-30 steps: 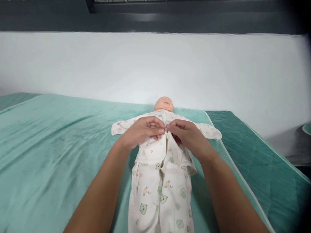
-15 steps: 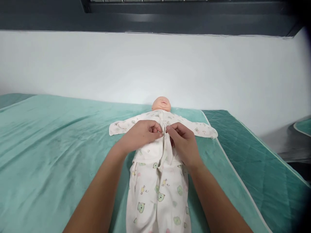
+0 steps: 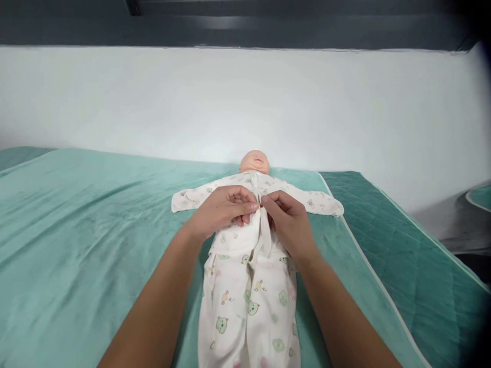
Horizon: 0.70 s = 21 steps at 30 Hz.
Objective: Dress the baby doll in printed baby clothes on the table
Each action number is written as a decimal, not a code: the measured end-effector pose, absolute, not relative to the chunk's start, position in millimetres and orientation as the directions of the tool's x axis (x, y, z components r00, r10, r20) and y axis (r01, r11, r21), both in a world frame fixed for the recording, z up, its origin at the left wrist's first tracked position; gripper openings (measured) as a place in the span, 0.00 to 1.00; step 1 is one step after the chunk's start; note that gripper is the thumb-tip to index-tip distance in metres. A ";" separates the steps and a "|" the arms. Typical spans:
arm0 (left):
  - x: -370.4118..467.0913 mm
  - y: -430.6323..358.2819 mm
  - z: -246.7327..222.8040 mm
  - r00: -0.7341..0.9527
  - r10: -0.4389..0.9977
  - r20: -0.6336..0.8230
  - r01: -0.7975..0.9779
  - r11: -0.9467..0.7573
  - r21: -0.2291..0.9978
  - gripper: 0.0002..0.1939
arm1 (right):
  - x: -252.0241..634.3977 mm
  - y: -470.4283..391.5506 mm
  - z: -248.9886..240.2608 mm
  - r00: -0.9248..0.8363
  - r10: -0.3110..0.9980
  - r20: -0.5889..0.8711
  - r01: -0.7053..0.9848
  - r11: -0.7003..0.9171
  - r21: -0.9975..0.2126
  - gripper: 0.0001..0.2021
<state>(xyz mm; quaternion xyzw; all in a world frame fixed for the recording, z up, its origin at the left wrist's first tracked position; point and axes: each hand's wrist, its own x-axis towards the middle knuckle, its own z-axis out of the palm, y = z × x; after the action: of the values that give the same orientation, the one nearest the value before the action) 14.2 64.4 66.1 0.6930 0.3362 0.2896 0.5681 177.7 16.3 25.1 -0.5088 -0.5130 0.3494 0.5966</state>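
Note:
A baby doll [image 3: 254, 162] lies on its back, head toward the wall, its arms spread wide. It wears a white baby top [image 3: 235, 237] with small prints and white trousers [image 3: 251, 306] patterned with green animal faces. My left hand [image 3: 229, 207] pinches one front edge of the top at the chest, thumb against fingertips. Close beside it, my right hand [image 3: 284, 214] pinches the other front edge. The fingertips of both hands nearly meet at the front opening. Whatever fastener may sit between them is too small to make out. Below the hands the front edges hang loosely.
A light green sheet [image 3: 95, 230] with soft wrinkles lies under the doll. To the right is a darker quilted green cover [image 3: 402, 245] with a pale border. A white wall [image 3: 192, 102] rises behind, below a dark metal frame [image 3: 268, 28].
My left fingers have moved slightly right, closer to my right fingertips, and the left thumb now presses at the opening. My right hand keeps its pinch. The view has tilted slightly.

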 end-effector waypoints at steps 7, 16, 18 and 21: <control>14.3 67.9 62.0 0.616 0.788 0.029 0.095 -0.111 0.989 0.08 | 181.1 16.4 27.7 0.179 0.950 0.256 0.124 0.237 -0.964 0.17; 14.4 70.5 57.5 0.621 0.784 0.025 0.084 -0.098 0.992 0.08 | 181.2 17.3 26.3 0.183 0.954 0.236 0.123 0.216 -0.969 0.15; 14.9 70.9 56.6 0.629 0.777 0.032 0.074 -0.100 0.992 0.08 | 181.3 17.7 25.7 0.181 0.957 0.229 0.083 0.217 -0.973 0.14; 14.7 71.7 55.1 0.635 0.772 0.029 0.075 -0.099 0.992 0.08 | 181.5 17.9 25.2 0.171 0.958 0.228 0.062 0.221 -0.973 0.14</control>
<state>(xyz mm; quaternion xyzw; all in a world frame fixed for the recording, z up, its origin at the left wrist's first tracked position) 14.7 71.7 55.1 0.6810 0.3106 0.2929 0.5949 181.5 17.9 25.2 -0.4929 -0.5175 0.3830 0.5853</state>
